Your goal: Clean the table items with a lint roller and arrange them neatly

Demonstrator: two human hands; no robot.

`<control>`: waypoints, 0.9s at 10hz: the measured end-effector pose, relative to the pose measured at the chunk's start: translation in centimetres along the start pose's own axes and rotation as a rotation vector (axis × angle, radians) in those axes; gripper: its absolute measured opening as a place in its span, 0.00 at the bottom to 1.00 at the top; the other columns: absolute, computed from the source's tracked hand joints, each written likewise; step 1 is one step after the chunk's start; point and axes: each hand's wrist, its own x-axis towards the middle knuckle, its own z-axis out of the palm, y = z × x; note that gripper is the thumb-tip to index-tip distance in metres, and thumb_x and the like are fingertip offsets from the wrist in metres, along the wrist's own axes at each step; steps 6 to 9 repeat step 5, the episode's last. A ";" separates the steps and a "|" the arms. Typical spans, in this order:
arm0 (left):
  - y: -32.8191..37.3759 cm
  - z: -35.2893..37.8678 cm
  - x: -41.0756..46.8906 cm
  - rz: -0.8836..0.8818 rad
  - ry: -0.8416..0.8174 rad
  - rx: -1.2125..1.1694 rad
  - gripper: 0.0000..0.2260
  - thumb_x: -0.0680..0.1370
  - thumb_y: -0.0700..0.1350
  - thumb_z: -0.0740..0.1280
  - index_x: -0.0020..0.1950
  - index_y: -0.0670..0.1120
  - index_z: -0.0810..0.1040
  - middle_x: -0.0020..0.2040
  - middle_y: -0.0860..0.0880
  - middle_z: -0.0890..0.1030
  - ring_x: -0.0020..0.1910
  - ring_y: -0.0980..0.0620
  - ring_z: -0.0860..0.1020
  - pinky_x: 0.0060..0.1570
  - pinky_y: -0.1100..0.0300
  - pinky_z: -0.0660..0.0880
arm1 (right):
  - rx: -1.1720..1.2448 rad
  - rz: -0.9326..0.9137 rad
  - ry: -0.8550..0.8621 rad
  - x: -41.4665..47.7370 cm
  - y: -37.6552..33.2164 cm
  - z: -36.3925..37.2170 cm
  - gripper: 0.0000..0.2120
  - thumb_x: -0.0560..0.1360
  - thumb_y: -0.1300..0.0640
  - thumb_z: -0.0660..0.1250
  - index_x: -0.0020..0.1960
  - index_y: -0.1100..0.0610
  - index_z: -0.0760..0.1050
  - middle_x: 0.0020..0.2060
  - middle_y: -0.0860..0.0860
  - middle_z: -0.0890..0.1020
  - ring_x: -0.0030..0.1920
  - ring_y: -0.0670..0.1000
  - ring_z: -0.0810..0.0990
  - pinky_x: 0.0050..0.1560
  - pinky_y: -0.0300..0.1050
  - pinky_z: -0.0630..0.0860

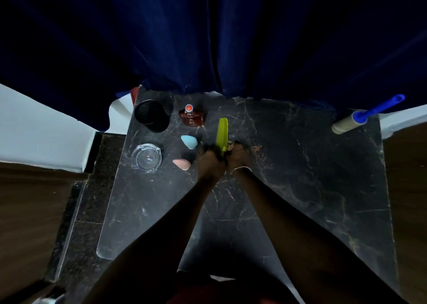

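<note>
A lime-green comb [222, 132] lies lengthwise on the dark marble table [300, 176], pointing away from me. My left hand [209, 159] and my right hand [238, 154] both grip its near end, one on each side. The lint roller [351, 123] with a blue handle lies at the table's far right corner, away from both hands. To the left of the comb sit a brown perfume bottle [191, 117], a blue makeup sponge [189, 141] and a pink makeup sponge [182, 164].
A black cup [152, 116] stands at the far left corner, with a glass ashtray [146, 157] nearer to me. Dark blue curtains [208, 38] hang behind the table. The floor drops off beyond the table's left edge.
</note>
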 end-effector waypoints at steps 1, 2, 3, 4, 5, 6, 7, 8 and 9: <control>0.0 -0.2 -0.2 0.019 -0.007 0.017 0.10 0.78 0.42 0.64 0.53 0.38 0.81 0.52 0.34 0.82 0.58 0.35 0.78 0.55 0.46 0.75 | 0.028 -0.021 -0.002 -0.3 0.1 -0.3 0.13 0.77 0.56 0.66 0.58 0.61 0.79 0.58 0.60 0.83 0.63 0.61 0.79 0.65 0.52 0.75; 0.1 -0.7 -0.7 0.040 -0.032 0.043 0.12 0.78 0.44 0.65 0.57 0.39 0.80 0.58 0.36 0.79 0.62 0.37 0.76 0.59 0.47 0.74 | 0.045 -0.071 0.002 -1.3 0.2 -0.9 0.11 0.77 0.57 0.66 0.56 0.61 0.81 0.56 0.60 0.84 0.61 0.61 0.81 0.65 0.52 0.76; -0.2 -0.9 -1.0 0.090 -0.050 0.080 0.14 0.79 0.46 0.66 0.60 0.40 0.79 0.61 0.38 0.77 0.61 0.38 0.76 0.60 0.48 0.75 | -0.028 -0.137 0.003 -2.3 1.1 -1.3 0.13 0.78 0.50 0.65 0.58 0.56 0.79 0.56 0.57 0.84 0.60 0.60 0.81 0.64 0.53 0.77; 0.0 -1.7 -2.3 0.174 -0.051 0.133 0.15 0.80 0.49 0.65 0.61 0.41 0.79 0.61 0.40 0.77 0.59 0.39 0.77 0.60 0.49 0.74 | -0.001 -0.250 0.037 -4.3 2.0 -2.3 0.12 0.79 0.52 0.63 0.59 0.55 0.78 0.56 0.58 0.83 0.59 0.61 0.80 0.63 0.52 0.76; -0.2 -2.0 -3.2 0.289 -0.033 0.191 0.14 0.81 0.47 0.64 0.63 0.41 0.79 0.63 0.40 0.77 0.60 0.40 0.76 0.62 0.49 0.73 | -0.035 -0.386 0.216 -5.5 3.3 -3.1 0.15 0.79 0.53 0.64 0.63 0.58 0.77 0.60 0.59 0.81 0.61 0.61 0.80 0.62 0.50 0.76; -0.2 -2.0 -3.2 0.289 -0.033 0.191 0.14 0.81 0.47 0.64 0.63 0.41 0.79 0.63 0.40 0.77 0.60 0.40 0.76 0.62 0.49 0.73 | -0.035 -0.386 0.216 -5.5 3.3 -3.1 0.15 0.79 0.53 0.64 0.63 0.58 0.77 0.60 0.59 0.81 0.61 0.61 0.80 0.62 0.50 0.76; -0.2 -2.0 -3.2 0.289 -0.033 0.191 0.14 0.81 0.47 0.64 0.63 0.41 0.79 0.63 0.40 0.77 0.60 0.40 0.76 0.62 0.49 0.73 | -0.035 -0.386 0.216 -5.5 3.3 -3.1 0.15 0.79 0.53 0.64 0.63 0.58 0.77 0.60 0.59 0.81 0.61 0.61 0.80 0.62 0.50 0.76; -0.2 -2.0 -3.2 0.289 -0.033 0.191 0.14 0.81 0.47 0.64 0.63 0.41 0.79 0.63 0.40 0.77 0.60 0.40 0.76 0.62 0.49 0.73 | -0.035 -0.386 0.216 -5.5 3.3 -3.1 0.15 0.79 0.53 0.64 0.63 0.58 0.77 0.60 0.59 0.81 0.61 0.61 0.80 0.62 0.50 0.76; -0.2 -2.0 -3.2 0.289 -0.033 0.191 0.14 0.81 0.47 0.64 0.63 0.41 0.79 0.63 0.40 0.77 0.60 0.40 0.76 0.62 0.49 0.73 | -0.035 -0.386 0.216 -5.5 3.3 -3.1 0.15 0.79 0.53 0.64 0.63 0.58 0.77 0.60 0.59 0.81 0.61 0.61 0.80 0.62 0.50 0.76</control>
